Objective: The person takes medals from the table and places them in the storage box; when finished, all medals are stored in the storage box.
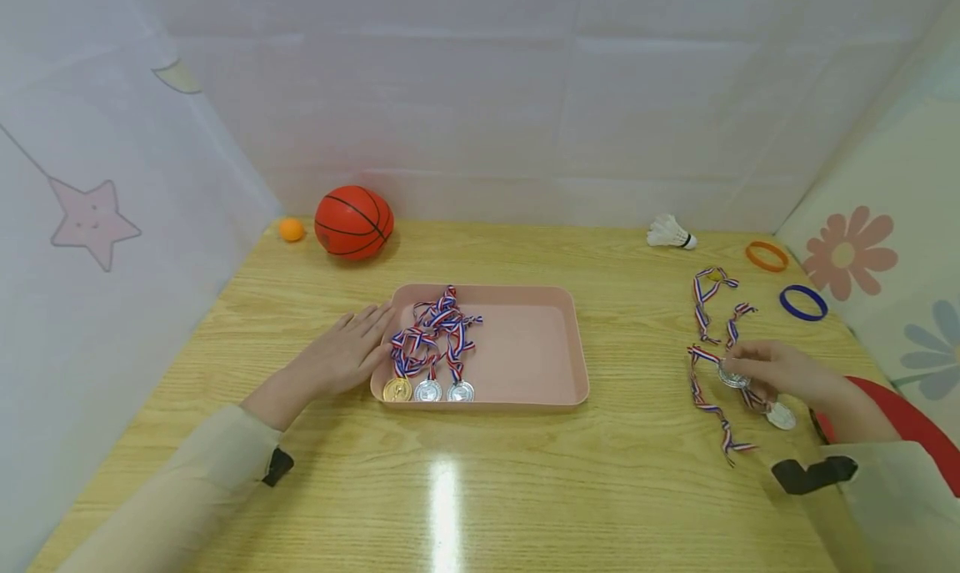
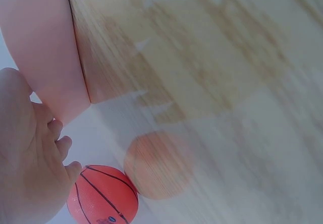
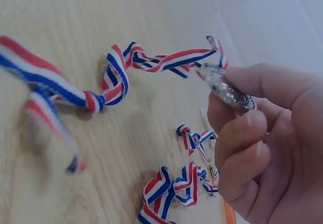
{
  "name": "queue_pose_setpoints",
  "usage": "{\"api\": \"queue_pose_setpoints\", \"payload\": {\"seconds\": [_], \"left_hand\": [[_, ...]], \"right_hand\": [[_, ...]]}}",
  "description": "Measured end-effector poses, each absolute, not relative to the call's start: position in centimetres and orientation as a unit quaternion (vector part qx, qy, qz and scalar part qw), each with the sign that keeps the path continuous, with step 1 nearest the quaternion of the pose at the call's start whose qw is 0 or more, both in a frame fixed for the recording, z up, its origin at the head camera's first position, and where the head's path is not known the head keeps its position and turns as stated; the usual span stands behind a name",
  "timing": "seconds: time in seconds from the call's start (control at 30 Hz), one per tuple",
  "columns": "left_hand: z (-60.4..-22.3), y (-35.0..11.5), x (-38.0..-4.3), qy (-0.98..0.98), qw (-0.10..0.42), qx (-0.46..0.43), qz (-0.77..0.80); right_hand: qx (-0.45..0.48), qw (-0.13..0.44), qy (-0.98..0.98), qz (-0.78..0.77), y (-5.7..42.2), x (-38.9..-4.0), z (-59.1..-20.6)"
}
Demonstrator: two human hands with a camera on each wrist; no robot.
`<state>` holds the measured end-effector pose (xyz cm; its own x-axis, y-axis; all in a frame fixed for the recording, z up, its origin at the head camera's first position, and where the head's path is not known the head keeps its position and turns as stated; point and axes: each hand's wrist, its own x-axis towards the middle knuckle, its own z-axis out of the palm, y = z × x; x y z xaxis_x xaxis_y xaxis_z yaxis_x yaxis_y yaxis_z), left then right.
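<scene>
My right hand (image 1: 780, 377) pinches a silver medal (image 1: 732, 374) between thumb and fingers. From it trails a red, white and blue ribbon (image 3: 65, 85). Another silver medal (image 1: 781, 415) lies just beneath that hand, partly covered by it, its ribbon running under the fingers. Farther back lies a gold medal (image 1: 715, 274) with its striped ribbon. Over at the left, my left hand (image 1: 347, 348) rests with straight fingers against the left side of a pink tray (image 1: 525, 352). Inside the tray, a gold medal (image 1: 397, 389) and two silver medals (image 1: 428, 390) line the front wall, their ribbons bunched behind.
A small basketball (image 1: 354, 223) and an orange ball (image 1: 291, 229) stand at the back left. At the back right are a shuttlecock (image 1: 671, 232), an orange ring (image 1: 767, 256) and a blue ring (image 1: 803, 303). Something red and round (image 1: 911, 427) lies beside my right forearm.
</scene>
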<state>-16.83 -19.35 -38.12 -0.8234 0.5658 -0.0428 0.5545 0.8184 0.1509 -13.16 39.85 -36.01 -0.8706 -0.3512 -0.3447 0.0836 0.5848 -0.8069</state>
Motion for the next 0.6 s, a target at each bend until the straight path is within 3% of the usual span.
{"api": "queue_pose_setpoints", "payload": {"seconds": [0.6], "left_hand": [[-38.2, -19.5, -17.0, 0.953, 0.044, 0.293, 0.063]], "right_hand": [[-0.117, 0.128, 0.643, -0.746, 38.7, -14.3, -33.1]]}}
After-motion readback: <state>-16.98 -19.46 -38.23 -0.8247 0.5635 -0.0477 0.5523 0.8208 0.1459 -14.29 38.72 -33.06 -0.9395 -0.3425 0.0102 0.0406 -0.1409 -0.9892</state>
